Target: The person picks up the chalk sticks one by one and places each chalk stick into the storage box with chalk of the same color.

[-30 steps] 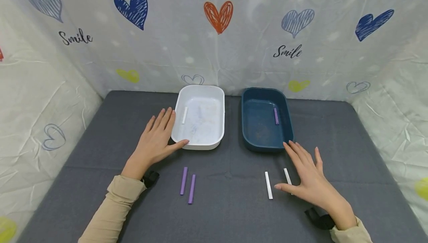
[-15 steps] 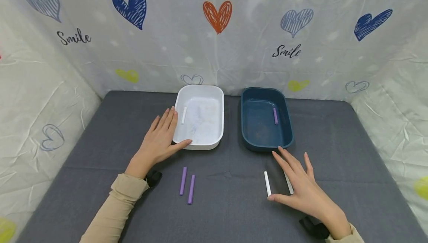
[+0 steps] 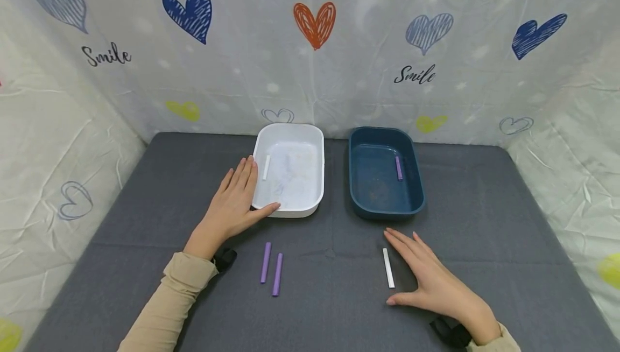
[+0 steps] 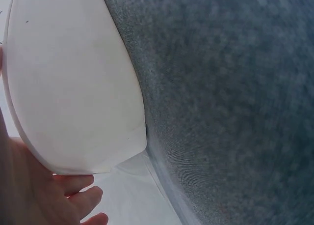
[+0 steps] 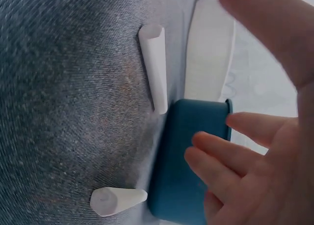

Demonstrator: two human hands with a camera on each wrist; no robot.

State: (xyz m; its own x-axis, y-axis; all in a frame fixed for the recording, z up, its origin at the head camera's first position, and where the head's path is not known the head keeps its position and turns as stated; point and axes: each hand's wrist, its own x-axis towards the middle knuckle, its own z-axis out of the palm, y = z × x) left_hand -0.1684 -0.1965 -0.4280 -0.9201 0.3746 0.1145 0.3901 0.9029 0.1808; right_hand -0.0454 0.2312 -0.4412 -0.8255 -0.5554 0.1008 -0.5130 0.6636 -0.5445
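My left hand (image 3: 232, 204) rests with straight fingers along the left side of a white tray (image 3: 290, 213), its thumb at the front rim. A white chalk stick (image 3: 266, 168) lies inside that tray. My right hand (image 3: 431, 282), fingers and thumb spread apart and holding nothing, hovers beside a white chalk stick (image 3: 388, 268) in front of the dark blue tray (image 3: 356, 201). A second white chalk stick (image 5: 117, 200) shows in the right wrist view; in the head view the right hand hides it. One purple chalk stick (image 3: 399, 168) lies in the blue tray.
Two purple chalk sticks, a left one (image 3: 266, 262) and a right one (image 3: 277, 274), lie on the grey cloth (image 3: 329, 309) in front of the white tray. A white curtain (image 3: 252, 72) printed with hearts hangs behind the table.
My right hand has moved left and toward me, from near the blue tray's front corner to the white chalk sticks, covering one. The left hand has shifted only slightly right.
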